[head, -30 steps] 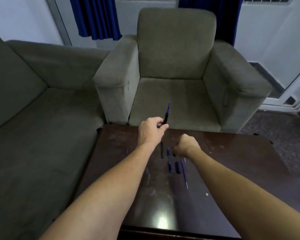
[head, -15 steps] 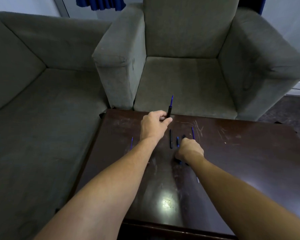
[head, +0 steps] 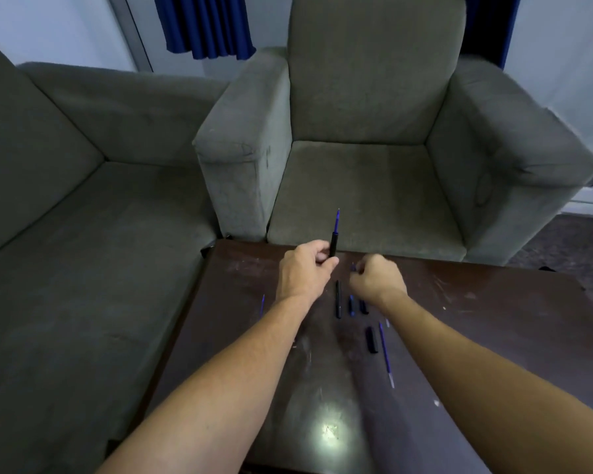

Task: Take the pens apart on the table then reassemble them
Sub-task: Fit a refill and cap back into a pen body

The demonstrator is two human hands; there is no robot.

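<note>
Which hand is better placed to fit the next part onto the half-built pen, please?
Right. The left hand grips the half-built pen, refill tip up; the right hand sits beside it, fingers curled, seemingly pinching a small blue part.

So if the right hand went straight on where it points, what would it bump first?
Probably the left hand, which holds a black pen barrel across a small gap from the right hand, which pinches a blue piece. Depth is hard to judge, so it might slip past.

Left hand (head: pixel 303 270) raised, fingers gripping pen (head: pixel 333 244); right hand (head: pixel 377 282) beside it, fingers curled, blurred.
</note>
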